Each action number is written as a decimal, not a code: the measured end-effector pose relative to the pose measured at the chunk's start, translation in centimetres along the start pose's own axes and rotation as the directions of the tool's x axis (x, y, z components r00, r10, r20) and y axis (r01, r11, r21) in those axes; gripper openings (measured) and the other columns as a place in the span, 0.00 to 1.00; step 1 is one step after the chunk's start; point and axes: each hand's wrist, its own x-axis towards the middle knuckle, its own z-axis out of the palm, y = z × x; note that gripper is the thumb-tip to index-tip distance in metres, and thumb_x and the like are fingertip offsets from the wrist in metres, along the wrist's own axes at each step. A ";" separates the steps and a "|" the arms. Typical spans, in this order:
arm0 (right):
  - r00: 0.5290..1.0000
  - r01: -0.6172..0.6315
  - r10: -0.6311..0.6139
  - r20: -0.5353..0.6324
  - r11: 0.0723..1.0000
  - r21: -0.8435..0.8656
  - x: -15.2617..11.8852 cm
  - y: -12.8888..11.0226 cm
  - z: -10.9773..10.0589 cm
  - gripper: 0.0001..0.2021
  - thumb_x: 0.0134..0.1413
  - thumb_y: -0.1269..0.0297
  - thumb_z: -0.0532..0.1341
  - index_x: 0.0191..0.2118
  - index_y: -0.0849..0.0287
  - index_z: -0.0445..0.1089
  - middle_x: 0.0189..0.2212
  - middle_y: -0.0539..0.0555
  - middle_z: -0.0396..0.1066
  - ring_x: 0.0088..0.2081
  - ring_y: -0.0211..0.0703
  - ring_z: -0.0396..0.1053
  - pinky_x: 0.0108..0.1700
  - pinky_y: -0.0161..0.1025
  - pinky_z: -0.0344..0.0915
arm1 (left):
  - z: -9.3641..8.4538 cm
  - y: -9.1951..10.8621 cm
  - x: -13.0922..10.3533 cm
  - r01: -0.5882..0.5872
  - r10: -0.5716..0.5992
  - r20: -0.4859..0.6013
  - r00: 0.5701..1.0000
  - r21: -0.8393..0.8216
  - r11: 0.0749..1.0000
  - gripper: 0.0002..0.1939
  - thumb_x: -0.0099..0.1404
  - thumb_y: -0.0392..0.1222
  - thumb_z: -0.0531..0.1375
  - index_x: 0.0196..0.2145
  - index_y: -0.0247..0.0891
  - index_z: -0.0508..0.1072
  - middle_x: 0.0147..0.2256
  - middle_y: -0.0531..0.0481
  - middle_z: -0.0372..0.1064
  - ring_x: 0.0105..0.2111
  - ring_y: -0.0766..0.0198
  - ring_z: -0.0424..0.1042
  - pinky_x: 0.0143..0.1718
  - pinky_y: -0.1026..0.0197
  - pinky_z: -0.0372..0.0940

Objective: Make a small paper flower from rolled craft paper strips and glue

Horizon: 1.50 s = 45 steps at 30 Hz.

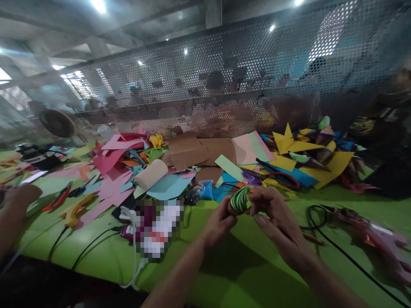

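green striped roll (240,200) sits between both hands, above the table (250,282); its long axis is hard to tell. the left hand (221,214) holds its left side; the right hand's (281,218) bent fingers meet its right edge, grip unclear. scissors (265,175) lie beyond; room opens nearer.

Single view, worn on the head. Looks forward and down across a green table (244,273) from its near side. Shows the left hand (221,219) and right hand (278,216) at close range, below and right of centre. Spans sideways from another person's forearm (10,220) at the left border to a pink hot-glue gun (382,239) at the right. Reaches past brown paper sheets (188,149) at middle distance to a perforated metal screen (160,92) behind, and up to a concrete ceiling (135,19). Sets the screen's upper edge aslant, rising rightward.
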 end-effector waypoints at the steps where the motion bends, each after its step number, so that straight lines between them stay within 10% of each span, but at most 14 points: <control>1: 1.000 -0.008 0.008 -0.001 1.000 0.015 0.0 0.0 0.0 0.11 0.67 0.60 0.54 0.53 0.48 0.62 0.44 0.53 0.58 0.42 0.45 0.63 0.45 0.44 0.66 | 0.0 0.0 0.0 -0.006 0.006 0.002 1.000 -0.002 1.000 0.22 0.55 0.34 0.56 0.49 0.38 0.69 0.42 0.49 0.64 0.42 0.59 0.61 0.43 0.62 0.59; 20: 0.999 0.020 -0.018 -0.028 0.998 0.058 0.0 -0.2 0.2 0.11 0.66 0.60 0.55 0.52 0.50 0.62 0.44 0.53 0.59 0.41 0.44 0.65 0.44 0.44 0.66 | -0.2 -0.5 0.1 -0.008 0.008 -0.054 0.999 -0.008 1.000 0.21 0.56 0.37 0.60 0.49 0.39 0.71 0.40 0.50 0.67 0.40 0.59 0.63 0.42 0.61 0.61; 29: 0.847 -0.121 0.054 -0.528 0.988 -0.092 1.8 0.4 -3.5 0.06 0.61 0.61 0.61 0.43 0.54 0.67 0.37 0.52 0.67 0.38 0.43 0.67 0.42 0.40 0.64 | -0.6 0.5 0.0 -0.001 -0.053 -0.372 0.927 -0.143 0.990 0.26 0.47 0.38 0.69 0.46 0.38 0.74 0.33 0.53 0.69 0.34 0.64 0.65 0.39 0.64 0.62; 37: 0.974 -0.184 0.228 -0.016 0.745 -0.641 4.3 3.0 -7.3 0.09 0.59 0.61 0.58 0.38 0.54 0.75 0.38 0.54 0.77 0.39 0.50 0.73 0.42 0.44 0.66 | -1.2 1.9 0.3 -0.111 -0.033 -0.454 0.890 -0.287 0.952 0.24 0.40 0.41 0.74 0.37 0.37 0.77 0.30 0.52 0.74 0.31 0.65 0.69 0.38 0.63 0.66; 45: 0.968 -0.197 0.246 -0.054 0.605 -0.771 6.4 3.3 -10.6 0.11 0.55 0.59 0.58 0.36 0.53 0.78 0.36 0.54 0.80 0.38 0.52 0.75 0.39 0.44 0.66 | -2.1 2.9 0.6 -0.144 -0.030 -0.486 0.873 -0.316 0.938 0.18 0.41 0.42 0.75 0.30 0.36 0.77 0.25 0.53 0.72 0.29 0.65 0.69 0.36 0.62 0.65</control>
